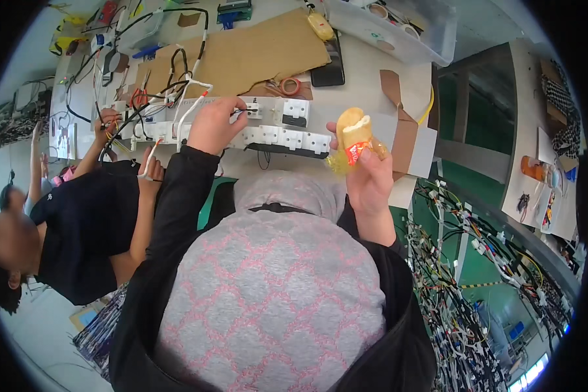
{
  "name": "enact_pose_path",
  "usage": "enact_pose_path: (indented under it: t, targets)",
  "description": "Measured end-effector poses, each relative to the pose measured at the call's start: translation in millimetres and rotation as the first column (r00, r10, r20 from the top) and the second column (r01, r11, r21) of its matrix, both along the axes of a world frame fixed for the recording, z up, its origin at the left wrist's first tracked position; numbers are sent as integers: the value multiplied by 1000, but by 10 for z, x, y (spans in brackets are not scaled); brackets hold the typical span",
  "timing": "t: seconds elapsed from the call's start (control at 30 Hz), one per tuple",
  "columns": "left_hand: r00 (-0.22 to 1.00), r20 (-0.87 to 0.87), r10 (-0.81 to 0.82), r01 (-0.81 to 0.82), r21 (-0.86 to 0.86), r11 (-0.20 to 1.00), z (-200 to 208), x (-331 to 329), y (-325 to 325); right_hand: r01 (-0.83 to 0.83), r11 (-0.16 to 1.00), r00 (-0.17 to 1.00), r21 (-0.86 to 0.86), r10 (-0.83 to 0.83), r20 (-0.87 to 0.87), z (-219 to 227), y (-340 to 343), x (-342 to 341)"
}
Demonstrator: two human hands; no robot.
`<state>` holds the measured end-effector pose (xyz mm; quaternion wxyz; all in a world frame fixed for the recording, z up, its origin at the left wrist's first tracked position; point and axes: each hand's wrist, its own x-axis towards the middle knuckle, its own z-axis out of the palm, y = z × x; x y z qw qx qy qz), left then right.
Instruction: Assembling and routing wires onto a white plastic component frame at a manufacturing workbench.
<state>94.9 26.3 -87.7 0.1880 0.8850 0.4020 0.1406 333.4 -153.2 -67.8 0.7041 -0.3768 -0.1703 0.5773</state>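
Note:
My right hand [372,178] is raised over the table's near edge, its fingers wrapped round a bitten bread roll [350,124]. The roll sits partly in a crinkled clear-yellow wrapper with a red label [357,152]. My left hand [217,123] reaches forward over a row of white connector blocks [294,139]. Its thumb and forefinger are pinched together by a small white block [255,110]. A thin dark piece shows at these fingertips, too small to name. Another white block with a dark lower side [296,112] stands just right of there.
A brown cardboard sheet [255,52], a tape roll [290,85], a black phone [328,65] and a clear plastic bin [398,29] lie farther back. To my left, a co-worker [91,215] handles cables. Bundles of wires [464,261] hang at my right.

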Motion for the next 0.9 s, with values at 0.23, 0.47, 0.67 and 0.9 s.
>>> enact_pose_path:
  t: [0.23, 0.47, 0.67, 0.9]
  targets:
    - [1000, -20, 0, -3, -134, 991, 19, -64, 16, 7, 1000, 1000, 6, -7, -2, 3, -30, 5]
    - [995, -95, -38, 23, -146, 989, 82, -44, 25, 15, 1000, 1000, 9, -15, 12, -17, -50, 11]
    - [984, -174, -47, 27, -114, 993, 126, 31, 67, 15, 1000, 1000, 14, -15, 7, -28, -35, 13]
    - [956, -265, -127, 107, -89, 990, 173, 15, 111, 6, 1000, 1000, 19, -6, -6, -24, -41, 23]
